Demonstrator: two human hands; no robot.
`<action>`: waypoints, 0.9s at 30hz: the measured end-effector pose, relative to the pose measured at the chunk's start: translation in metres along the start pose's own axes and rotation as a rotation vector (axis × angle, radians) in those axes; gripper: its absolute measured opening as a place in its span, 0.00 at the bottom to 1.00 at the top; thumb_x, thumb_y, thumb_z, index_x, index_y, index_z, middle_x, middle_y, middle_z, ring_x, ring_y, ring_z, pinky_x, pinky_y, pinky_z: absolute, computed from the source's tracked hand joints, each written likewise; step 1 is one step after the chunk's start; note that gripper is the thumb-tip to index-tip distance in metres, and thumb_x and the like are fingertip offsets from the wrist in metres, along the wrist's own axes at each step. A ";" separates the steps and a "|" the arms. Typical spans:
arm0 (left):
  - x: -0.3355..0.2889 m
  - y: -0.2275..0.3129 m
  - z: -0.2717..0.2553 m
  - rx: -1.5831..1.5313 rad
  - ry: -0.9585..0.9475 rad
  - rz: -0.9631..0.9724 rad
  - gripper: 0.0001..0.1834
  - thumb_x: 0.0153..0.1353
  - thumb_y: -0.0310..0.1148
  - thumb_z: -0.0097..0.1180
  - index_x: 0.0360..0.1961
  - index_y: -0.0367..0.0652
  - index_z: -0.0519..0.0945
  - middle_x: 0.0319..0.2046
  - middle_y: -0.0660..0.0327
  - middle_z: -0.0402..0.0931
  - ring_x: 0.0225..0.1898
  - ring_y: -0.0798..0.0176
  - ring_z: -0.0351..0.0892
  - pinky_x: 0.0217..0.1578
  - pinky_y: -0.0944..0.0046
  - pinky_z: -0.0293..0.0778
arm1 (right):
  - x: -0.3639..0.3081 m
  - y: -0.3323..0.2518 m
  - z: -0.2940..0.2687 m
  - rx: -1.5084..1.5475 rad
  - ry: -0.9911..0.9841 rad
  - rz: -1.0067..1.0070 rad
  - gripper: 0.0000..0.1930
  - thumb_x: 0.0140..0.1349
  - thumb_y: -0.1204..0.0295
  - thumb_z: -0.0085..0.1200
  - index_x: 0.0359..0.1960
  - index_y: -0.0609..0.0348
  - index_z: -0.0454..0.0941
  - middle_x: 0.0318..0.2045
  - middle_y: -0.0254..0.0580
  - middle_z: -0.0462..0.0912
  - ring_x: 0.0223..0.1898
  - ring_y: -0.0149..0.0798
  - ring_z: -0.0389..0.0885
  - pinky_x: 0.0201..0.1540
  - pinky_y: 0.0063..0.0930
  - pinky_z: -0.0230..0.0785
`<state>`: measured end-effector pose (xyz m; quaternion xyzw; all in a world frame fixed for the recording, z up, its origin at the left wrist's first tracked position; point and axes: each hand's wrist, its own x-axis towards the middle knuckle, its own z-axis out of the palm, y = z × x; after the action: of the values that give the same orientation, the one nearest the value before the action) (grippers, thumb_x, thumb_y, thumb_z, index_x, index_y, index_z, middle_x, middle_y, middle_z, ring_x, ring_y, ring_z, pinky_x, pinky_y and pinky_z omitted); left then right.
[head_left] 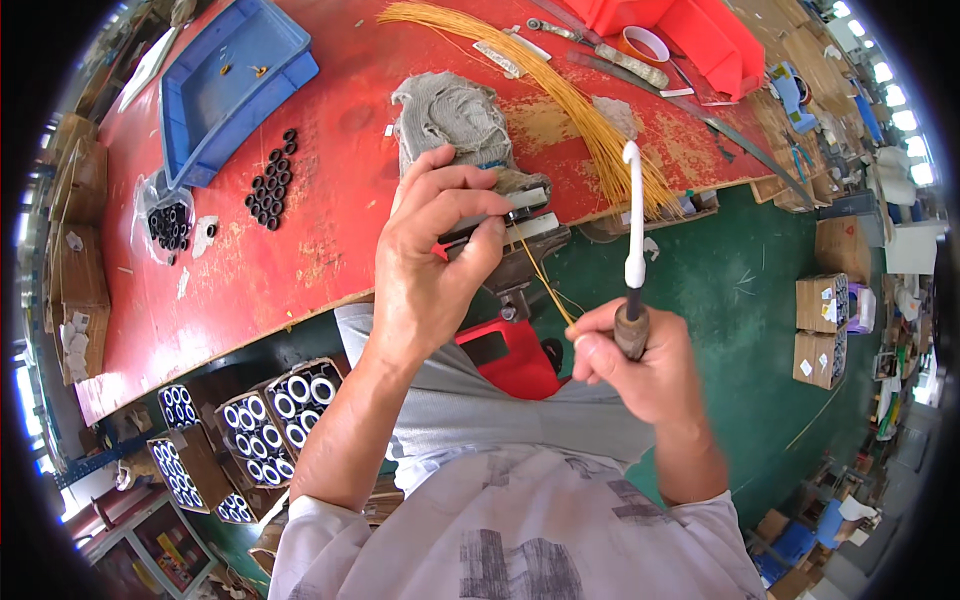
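Observation:
My left hand [430, 235] reaches over a bench vise [540, 226] at the table's edge. Its thumb and index finger close at the jaws, around a small part mostly hidden by the fingertips. Thin yellow wires [540, 272] run from the jaws down to my right hand [635, 362], where thumb and forefinger pinch their ends. The same right hand grips a wooden-handled tool [634, 225] with a white, hook-tipped shaft pointing up. A grey cloth [450, 115] covers the body of the vise behind my left fingers.
A bundle of yellow wires [560, 95] lies across the red table [340, 120]. Black rings [270, 185] sit left, near a blue tray [225, 85] and a bag of rings [168, 225]. A red bin [690, 40] stands far right. Boxes of white-rimmed parts [255, 430] are below left.

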<state>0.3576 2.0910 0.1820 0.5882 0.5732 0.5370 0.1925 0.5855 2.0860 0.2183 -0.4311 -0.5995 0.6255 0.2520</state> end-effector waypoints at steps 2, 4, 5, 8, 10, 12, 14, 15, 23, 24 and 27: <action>-0.001 0.000 -0.002 0.030 -0.022 0.011 0.09 0.52 0.21 0.60 0.36 0.41 0.84 0.47 0.56 0.79 0.63 0.46 0.69 0.64 0.50 0.64 | -0.008 0.005 0.014 0.087 -0.085 0.010 0.05 0.66 0.75 0.55 0.36 0.65 0.80 0.23 0.37 0.82 0.25 0.25 0.81 0.27 0.20 0.73; -0.002 0.002 0.000 0.014 -0.011 -0.015 0.09 0.52 0.21 0.60 0.36 0.40 0.84 0.47 0.56 0.79 0.63 0.46 0.69 0.63 0.50 0.65 | -0.016 0.015 0.028 0.212 -0.137 0.035 0.05 0.67 0.75 0.54 0.38 0.65 0.79 0.23 0.38 0.82 0.24 0.24 0.78 0.26 0.20 0.71; -0.002 0.003 0.000 -0.001 -0.005 -0.041 0.09 0.52 0.21 0.60 0.36 0.40 0.84 0.47 0.56 0.79 0.63 0.46 0.69 0.63 0.50 0.66 | -0.020 0.017 0.033 0.205 -0.142 0.031 0.05 0.67 0.75 0.54 0.38 0.65 0.79 0.23 0.38 0.82 0.24 0.24 0.78 0.26 0.20 0.71; -0.004 -0.001 0.001 -0.001 -0.029 -0.044 0.08 0.56 0.22 0.60 0.38 0.39 0.83 0.52 0.55 0.78 0.66 0.47 0.66 0.63 0.49 0.65 | -0.030 0.022 0.052 0.317 -0.115 -0.007 0.05 0.68 0.76 0.52 0.40 0.64 0.78 0.22 0.36 0.81 0.24 0.22 0.76 0.25 0.18 0.68; -0.014 0.002 0.002 0.069 0.036 0.026 0.09 0.54 0.22 0.62 0.38 0.39 0.83 0.52 0.55 0.78 0.65 0.45 0.67 0.63 0.49 0.66 | -0.035 0.019 0.069 0.360 -0.132 -0.011 0.05 0.69 0.76 0.52 0.41 0.64 0.78 0.23 0.36 0.80 0.25 0.22 0.76 0.26 0.18 0.67; -0.028 0.001 0.003 0.204 0.125 0.172 0.15 0.48 0.21 0.69 0.40 0.40 0.83 0.50 0.54 0.78 0.63 0.42 0.70 0.62 0.46 0.67 | -0.037 0.018 0.085 0.422 -0.173 -0.029 0.04 0.69 0.77 0.51 0.42 0.63 0.76 0.25 0.36 0.80 0.25 0.22 0.77 0.26 0.19 0.67; -0.039 0.002 0.009 0.217 0.160 0.212 0.18 0.44 0.23 0.72 0.39 0.43 0.83 0.48 0.57 0.76 0.60 0.42 0.70 0.59 0.46 0.69 | -0.037 0.016 0.098 0.401 -0.179 -0.037 0.05 0.69 0.76 0.51 0.42 0.65 0.76 0.24 0.38 0.81 0.25 0.24 0.77 0.26 0.20 0.69; -0.043 0.000 0.011 0.225 0.179 0.212 0.19 0.43 0.23 0.73 0.40 0.44 0.83 0.48 0.58 0.77 0.60 0.43 0.70 0.58 0.46 0.70 | -0.037 0.015 0.103 0.388 -0.190 -0.049 0.06 0.69 0.76 0.51 0.42 0.67 0.76 0.24 0.40 0.82 0.25 0.26 0.78 0.27 0.22 0.72; -0.039 -0.007 0.009 0.221 0.342 0.264 0.13 0.46 0.22 0.71 0.34 0.45 0.84 0.38 0.62 0.80 0.59 0.44 0.70 0.58 0.46 0.67 | -0.018 0.012 0.101 0.288 -0.228 -0.076 0.07 0.70 0.76 0.50 0.45 0.67 0.76 0.27 0.42 0.82 0.28 0.29 0.81 0.29 0.22 0.73; -0.038 -0.014 0.002 0.192 0.355 0.218 0.11 0.47 0.23 0.70 0.33 0.46 0.84 0.38 0.63 0.81 0.60 0.44 0.69 0.61 0.45 0.63 | -0.007 0.011 0.090 0.074 -0.116 -0.306 0.08 0.68 0.77 0.52 0.46 0.65 0.76 0.28 0.40 0.82 0.29 0.28 0.80 0.31 0.22 0.72; -0.018 -0.021 -0.030 0.259 0.198 0.209 0.06 0.51 0.27 0.69 0.31 0.45 0.85 0.38 0.64 0.83 0.60 0.47 0.71 0.64 0.44 0.58 | -0.008 0.016 0.050 -0.120 0.261 -0.480 0.13 0.65 0.77 0.56 0.51 0.65 0.75 0.29 0.37 0.80 0.28 0.27 0.77 0.31 0.23 0.70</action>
<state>0.3259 2.0692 0.1677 0.6086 0.5896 0.5311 0.0011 0.5511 2.0505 0.2001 -0.3679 -0.6829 0.4504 0.4421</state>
